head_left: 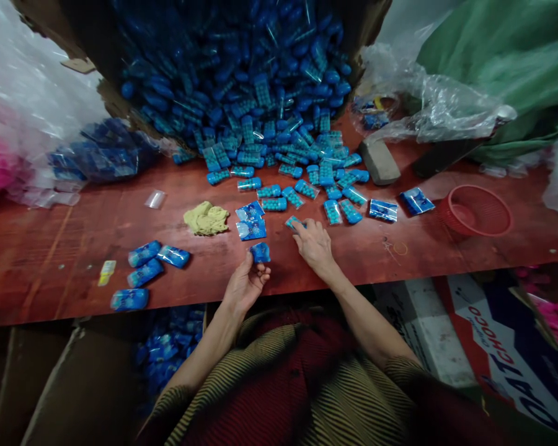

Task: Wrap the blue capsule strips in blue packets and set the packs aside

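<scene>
My left hand (245, 286) pinches a small blue packet (260, 252) near the front edge of the red wooden table (51, 248). My right hand (314, 243) lies on the table with its fingers reaching onto another blue packet (292, 222). Two flat blue sachets (251, 220) lie just beyond my hands. A large heap of blue packets (260, 93) spills from a cardboard box at the back, with several loose packets (316, 186) spread forward toward me.
A crumpled yellow cloth (207, 218) lies left of the sachets. Several blue packets (149, 266) sit at the front left. A red plastic basket (475, 212) stands at the right. Clear plastic bags (437, 105) lie at the back right. A box with blue packets (172, 347) is below the table.
</scene>
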### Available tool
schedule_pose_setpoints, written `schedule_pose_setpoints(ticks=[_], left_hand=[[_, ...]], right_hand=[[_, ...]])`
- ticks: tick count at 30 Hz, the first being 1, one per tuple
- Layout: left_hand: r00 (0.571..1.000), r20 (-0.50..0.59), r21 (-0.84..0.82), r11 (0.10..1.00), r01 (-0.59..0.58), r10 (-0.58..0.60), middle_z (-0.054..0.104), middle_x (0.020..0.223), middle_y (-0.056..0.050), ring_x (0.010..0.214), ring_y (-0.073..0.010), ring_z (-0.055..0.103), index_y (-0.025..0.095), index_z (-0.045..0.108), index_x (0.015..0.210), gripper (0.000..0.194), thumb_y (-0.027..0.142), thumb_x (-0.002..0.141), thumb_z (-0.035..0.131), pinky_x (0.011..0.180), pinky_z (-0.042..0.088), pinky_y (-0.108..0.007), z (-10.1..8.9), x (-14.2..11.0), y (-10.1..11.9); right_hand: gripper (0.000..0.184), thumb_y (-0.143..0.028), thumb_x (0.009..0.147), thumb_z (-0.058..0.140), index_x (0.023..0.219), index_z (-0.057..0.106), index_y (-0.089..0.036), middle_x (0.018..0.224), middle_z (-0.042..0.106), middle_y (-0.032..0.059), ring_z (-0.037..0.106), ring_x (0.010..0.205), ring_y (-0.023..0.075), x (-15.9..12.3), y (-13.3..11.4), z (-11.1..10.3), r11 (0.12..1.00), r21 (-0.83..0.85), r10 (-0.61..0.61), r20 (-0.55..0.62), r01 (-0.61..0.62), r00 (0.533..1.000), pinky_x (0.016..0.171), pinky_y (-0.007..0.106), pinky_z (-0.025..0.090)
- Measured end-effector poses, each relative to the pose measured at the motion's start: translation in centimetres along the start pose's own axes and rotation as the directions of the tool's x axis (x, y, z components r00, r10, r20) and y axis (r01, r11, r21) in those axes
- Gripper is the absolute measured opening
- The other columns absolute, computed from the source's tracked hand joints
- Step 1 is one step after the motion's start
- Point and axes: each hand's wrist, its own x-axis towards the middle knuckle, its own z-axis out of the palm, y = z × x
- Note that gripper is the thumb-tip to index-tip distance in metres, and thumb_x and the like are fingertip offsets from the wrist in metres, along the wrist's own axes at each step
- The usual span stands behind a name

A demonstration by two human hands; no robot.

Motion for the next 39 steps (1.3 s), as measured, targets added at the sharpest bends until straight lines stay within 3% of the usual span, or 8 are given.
schedule_pose_setpoints(ticks=[3,6,8,12,23,33,39], left_hand=[[1.0,-0.019,0.012,1.0,-0.02,0.02,0.057,0.049,0.0,0.049,-0.0106,0.059,0.014,0.056,0.066,0.025,0.034,0.08,0.063,0.045,0.048,-0.018,-0.3,0.3,0.0],[0.998,-0.044,0.02,0.999,-0.04,0.04,0.057,0.049,0.0,0.049,-0.0112,0.059,0.014,0.057,0.066,0.024,0.033,0.08,0.063,0.046,0.049,-0.018,-0.3,0.4,-0.1],[0.997,-0.052,0.017,0.999,-0.05,0.05,0.057,0.05,-0.001,0.049,-0.0116,0.06,0.013,0.057,0.066,0.024,0.032,0.081,0.062,0.047,0.05,-0.019,-0.3,0.5,-0.2],[0.996,-0.059,0.0,0.998,-0.065,0.065,0.057,0.05,-0.001,0.05,-0.012,0.061,0.013,0.057,0.067,0.024,0.032,0.082,0.061,0.047,0.05,-0.02,-0.2,0.6,-0.4],[0.995,-0.069,-0.013,0.997,-0.07,0.069,0.058,0.049,-0.001,0.048,-0.012,0.061,0.013,0.057,0.068,0.023,0.028,0.086,0.055,0.048,0.051,-0.02,0.1,0.3,-0.2],[0.993,0.031,0.045,0.992,-0.117,0.116,0.065,0.058,-0.002,0.053,-0.0132,0.063,0.013,0.059,0.072,0.021,0.032,0.076,0.068,0.05,0.053,-0.022,-0.6,0.4,-0.2],[0.972,0.056,0.1,0.967,-0.233,0.229,0.069,0.069,0.0,0.06,-0.0131,0.065,0.015,0.059,0.078,0.031,0.034,0.063,0.078,0.054,0.053,-0.021,-0.4,0.2,-0.3]], right_hand=[[0.035,-0.018,0.083,0.054,0.118,0.058,-0.022,0.106,0.058,0.0115,0.051,0.099,0.0264,-0.1,0.3,-0.1,0.988,0.156,-0.014,0.007,0.013,1.0,0.087,0.043,0.042],[0.035,-0.021,0.081,0.057,0.116,0.056,-0.02,0.106,0.059,0.0078,0.055,0.099,0.0221,-0.8,-0.4,-1.4,0.887,0.455,-0.074,-0.025,0.078,0.997,0.089,0.039,0.044],[0.032,-0.022,0.08,0.057,0.113,0.057,-0.021,0.105,0.059,0.0068,0.055,0.099,0.0207,-1.7,-1.3,-2.5,0.824,0.546,-0.136,-0.072,0.154,0.988,0.089,0.036,0.044],[0.029,-0.018,0.082,0.056,0.11,0.06,-0.02,0.1,0.058,0.008,0.053,0.095,0.0207,-3.3,-3.0,-3.7,0.828,0.477,-0.259,-0.143,0.295,0.955,0.086,0.036,0.045],[0.03,-0.016,0.084,0.054,0.113,0.059,-0.019,0.107,0.056,0.0105,0.049,0.097,0.0236,-4.4,-3.0,-2.9,0.852,0.298,-0.402,-0.155,0.431,0.902,0.084,0.04,0.048],[0.023,-0.014,0.084,0.056,0.106,0.062,-0.018,0.106,0.058,0.0105,0.05,0.098,0.0221,-3.9,-2.4,-3.5,0.781,0.378,-0.488,-0.126,0.497,0.863,0.085,0.04,0.049],[0.023,-0.018,0.083,0.058,0.106,0.062,-0.019,0.103,0.059,0.0089,0.053,0.095,0.021,-4.0,-2.7,-2.6,0.771,0.476,-0.421,-0.117,0.423,0.899,0.083,0.039,0.049]])
